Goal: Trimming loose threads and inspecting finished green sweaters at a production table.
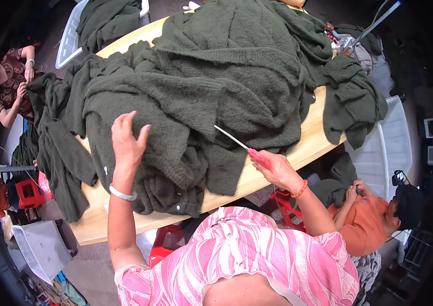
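Observation:
A big heap of dark green knitted garments (216,81) covers a light wooden table (313,145). My left hand (127,143) lies flat on the knit near the front of the heap, fingers spread, a silver bangle on the wrist. My right hand (272,166) grips a thin tool with a red handle (258,157); its slim metal blade (230,137) points up-left and touches the edge of a garment. An orange bead bracelet sits on that wrist. Small buttons show on the garment fold at the table's front edge.
A person in an orange top (364,224) sits low at the right beside a white crate (389,148). Another person in a patterned top (7,84) sits at the left. A white basket with green knitwear (73,35) stands at the back left. Red stools (28,194) and a grey bin (43,247) are below.

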A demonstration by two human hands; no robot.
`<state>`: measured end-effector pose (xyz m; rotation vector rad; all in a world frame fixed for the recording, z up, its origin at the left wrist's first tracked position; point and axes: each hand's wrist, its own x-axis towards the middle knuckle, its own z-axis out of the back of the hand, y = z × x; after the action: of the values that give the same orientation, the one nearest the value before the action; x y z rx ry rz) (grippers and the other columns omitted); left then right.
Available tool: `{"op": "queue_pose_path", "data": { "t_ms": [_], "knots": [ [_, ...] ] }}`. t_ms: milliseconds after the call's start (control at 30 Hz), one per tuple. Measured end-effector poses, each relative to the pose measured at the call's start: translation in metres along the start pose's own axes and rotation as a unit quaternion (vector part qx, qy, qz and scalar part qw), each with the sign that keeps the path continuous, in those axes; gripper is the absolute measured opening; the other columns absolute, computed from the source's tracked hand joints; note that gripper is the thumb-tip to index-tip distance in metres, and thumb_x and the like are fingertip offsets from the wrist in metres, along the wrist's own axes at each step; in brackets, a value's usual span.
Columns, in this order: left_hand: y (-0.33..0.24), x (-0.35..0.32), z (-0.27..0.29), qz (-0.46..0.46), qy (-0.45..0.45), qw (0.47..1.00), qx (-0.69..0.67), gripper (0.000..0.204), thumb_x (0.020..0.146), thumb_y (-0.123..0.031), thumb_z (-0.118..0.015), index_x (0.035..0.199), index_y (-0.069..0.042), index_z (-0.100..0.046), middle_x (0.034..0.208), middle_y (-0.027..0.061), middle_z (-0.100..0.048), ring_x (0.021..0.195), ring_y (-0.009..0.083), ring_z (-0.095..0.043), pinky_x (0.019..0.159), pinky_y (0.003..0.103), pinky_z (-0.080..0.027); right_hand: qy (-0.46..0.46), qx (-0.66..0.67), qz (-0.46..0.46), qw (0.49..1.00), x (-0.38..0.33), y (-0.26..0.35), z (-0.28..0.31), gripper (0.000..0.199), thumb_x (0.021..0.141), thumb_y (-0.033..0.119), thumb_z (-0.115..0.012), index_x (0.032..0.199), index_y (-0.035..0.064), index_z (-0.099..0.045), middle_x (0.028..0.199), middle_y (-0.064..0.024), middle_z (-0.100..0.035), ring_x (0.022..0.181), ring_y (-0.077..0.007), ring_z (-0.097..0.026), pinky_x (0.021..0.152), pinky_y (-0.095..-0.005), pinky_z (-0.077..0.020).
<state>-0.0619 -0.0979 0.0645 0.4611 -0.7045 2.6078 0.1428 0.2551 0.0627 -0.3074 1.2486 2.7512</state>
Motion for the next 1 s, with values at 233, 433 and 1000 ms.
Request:
{"op": "queue_pose_path", "data": {
  "t_ms": [233,433,1000],
  "knots": [
    [-0.020,-0.065,-0.012,0.144,-0.092,0.985,-0.031,0.071,0.077,-0.018,-0.080,0.137,-0.002,-0.044,0.127,0.0185,-0.046,0.116,0.0318,-0.048,0.096,0.043,-0.042,0.013,-0.011,0.047,0.999,0.017,0.025,-0.003,0.016,0.090,0.018,-0.066,0.099,0.0070,-0.059,0.079,-0.0176,-0.060,0.078,-0.0424,-0.060,0.066,-0.0470,-0.0474],
    [-0.069,-0.167,-0.046,0.412,0.045,0.759,-0.503,0.049,0.080,-0.012,-0.081,0.118,0.000,-0.052,0.104,0.0050,-0.060,0.091,0.0130,-0.058,0.078,0.026,-0.051,0.067,0.027,0.060,0.996,0.037,0.037,-0.019,0.023,0.090,0.013,-0.066,0.110,0.0034,-0.061,0.088,-0.0193,-0.063,0.082,-0.0406,-0.061,0.072,-0.0391,-0.0493],
    [0.043,-0.045,0.021,0.365,-0.150,0.714,-0.578,0.057,0.096,-0.012,-0.061,0.143,0.007,-0.037,0.143,0.0122,-0.047,0.132,0.0193,-0.043,0.113,0.034,-0.032,0.006,0.011,0.125,0.992,0.068,0.084,-0.011,0.022,0.088,0.015,-0.067,0.108,0.0073,-0.062,0.087,-0.0184,-0.064,0.084,-0.0410,-0.063,0.071,-0.0430,-0.0504]
  ]
}}
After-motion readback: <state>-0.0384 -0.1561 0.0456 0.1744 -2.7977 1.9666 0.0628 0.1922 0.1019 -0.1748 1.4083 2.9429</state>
